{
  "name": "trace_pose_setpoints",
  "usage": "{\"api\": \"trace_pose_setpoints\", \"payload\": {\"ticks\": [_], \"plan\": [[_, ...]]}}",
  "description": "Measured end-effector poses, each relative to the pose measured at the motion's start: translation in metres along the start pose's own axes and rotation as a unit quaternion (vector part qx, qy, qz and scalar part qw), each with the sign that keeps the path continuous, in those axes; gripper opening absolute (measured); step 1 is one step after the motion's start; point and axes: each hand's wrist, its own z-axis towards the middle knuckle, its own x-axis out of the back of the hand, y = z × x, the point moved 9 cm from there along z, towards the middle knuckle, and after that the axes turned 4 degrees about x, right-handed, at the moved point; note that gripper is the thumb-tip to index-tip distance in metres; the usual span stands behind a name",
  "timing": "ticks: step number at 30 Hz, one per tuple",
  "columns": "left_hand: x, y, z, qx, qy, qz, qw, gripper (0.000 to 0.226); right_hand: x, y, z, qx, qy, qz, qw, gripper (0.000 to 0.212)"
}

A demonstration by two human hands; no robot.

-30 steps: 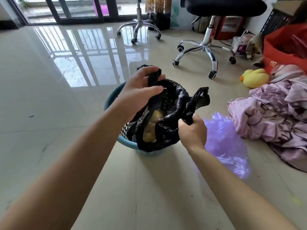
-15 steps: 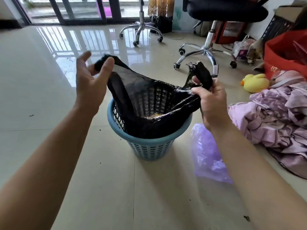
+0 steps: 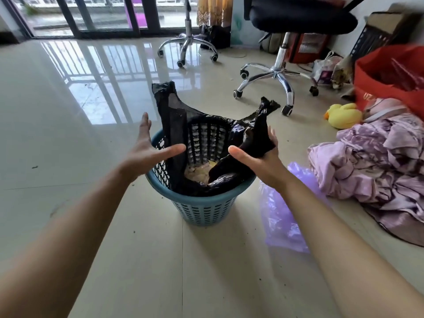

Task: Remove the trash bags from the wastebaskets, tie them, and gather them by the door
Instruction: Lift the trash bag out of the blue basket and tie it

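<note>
Opened since half a second ago, the fingers (image 3: 144, 125) of the left hand (image 3: 146, 154) are now spread wide and straight with nothing held. The left handle (image 3: 171, 111) of the black trash bag (image 3: 206, 187), pinched and pulled up then, has been let go and stands by its own stiffness just beyond the thumb. The right hand (image 3: 259, 161) has been brought lower, and its thumb is stretched clear of the right handle (image 3: 261, 125), which lies across the palm — the other fingers are largely hidden behind the plastic, so whether a grip is kept cannot be told.

Both handles appear to have been drawn up and apart so that they could be brought together for a knot; that is judged the step in hand, with tying not yet begun. The bag is seated inside the blue wastebasket (image 3: 202, 210), its mouth draped over the near rim, with yellowish trash (image 3: 197, 173) showing at the bottom. The basket stands on the tiled floor (image 3: 91, 138), with a purple bag (image 3: 280, 221) lying just beside it on the right, crumpled pink bedding (image 3: 378, 168) farther right, and the glass door (image 3: 103, 17) well apart at the far end
</note>
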Motion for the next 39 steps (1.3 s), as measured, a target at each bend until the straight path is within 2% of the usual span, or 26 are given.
{"api": "trace_pose_setpoints", "payload": {"ticks": [2, 3, 4, 6, 8, 9, 10, 12, 14, 17, 20, 23, 28, 32, 35, 39], "plan": [[0.005, 0.001, 0.018, 0.001, 0.036, 0.048, 0.998, 0.161, -0.007, 0.005, 0.003, -0.011, -0.047, -0.093, 0.994, 0.127], [0.007, 0.003, 0.026, 0.006, 0.052, 0.062, 0.997, 0.159, -0.009, 0.007, 0.007, -0.026, -0.070, -0.139, 0.987, 0.125], [0.007, 0.004, 0.034, 0.017, 0.065, 0.066, 0.996, 0.156, -0.009, 0.006, 0.015, -0.028, -0.075, -0.176, 0.981, 0.117], [0.000, 0.009, 0.051, 0.030, 0.067, 0.106, 0.992, 0.140, -0.008, -0.002, 0.035, -0.022, -0.059, -0.177, 0.982, 0.091], [-0.010, 0.021, 0.063, 0.011, 0.081, 0.214, 0.973, 0.113, -0.013, -0.006, 0.055, -0.024, -0.051, -0.059, 0.997, 0.059], [-0.014, 0.028, 0.070, -0.008, 0.087, 0.218, 0.972, 0.098, -0.015, -0.006, 0.062, -0.044, -0.040, 0.042, 0.997, 0.045], [-0.018, 0.035, 0.072, -0.017, 0.087, 0.168, 0.982, 0.078, -0.018, -0.008, 0.066, -0.065, -0.022, 0.154, 0.986, 0.040], [-0.029, 0.047, 0.069, -0.018, 0.064, -0.010, 0.998, 0.031, -0.026, -0.016, 0.068, -0.102, 0.009, 0.328, 0.939, 0.032], [-0.030, 0.061, 0.063, -0.007, 0.075, -0.161, 0.984, 0.015, -0.029, -0.029, 0.070, -0.099, 0.043, 0.369, 0.923, 0.032], [-0.001, 0.081, 0.053, 0.003, 0.170, -0.309, 0.936, 0.014, -0.019, -0.057, 0.077, -0.052, 0.103, 0.343, 0.932, 0.040], [0.036, 0.110, 0.046, -0.015, 0.224, -0.387, 0.894, 0.011, 0.001, -0.107, 0.092, 0.013, 0.142, 0.306, 0.941, 0.033], [0.072, 0.145, 0.033, -0.031, 0.252, -0.427, 0.868, 0.007, 0.011, -0.165, 0.104, 0.049, 0.141, 0.323, 0.935, 0.029], [0.153, 0.197, 0.000, -0.056, 0.287, -0.423, 0.858, 0.018, 0.008, -0.271, 0.111, 0.094, 0.144, 0.360, 0.917, 0.027], [0.229, 0.219, -0.026, -0.099, 0.304, -0.413, 0.853, 0.025, -0.018, -0.338, 0.100, 0.107, 0.114, 0.372, 0.915, 0.030], [0.268, 0.209, -0.046, -0.107, 0.311, -0.398, 0.857, 0.032, -0.058, -0.363, 0.084, 0.132, 0.066, 0.383, 0.912, 0.031], [0.280, 0.151, -0.075, -0.054, 0.357, -0.347, 0.866, 0.042, -0.121, -0.348, 0.050, 0.131, 0.040, 0.301, 0.944, 0.031]]}}
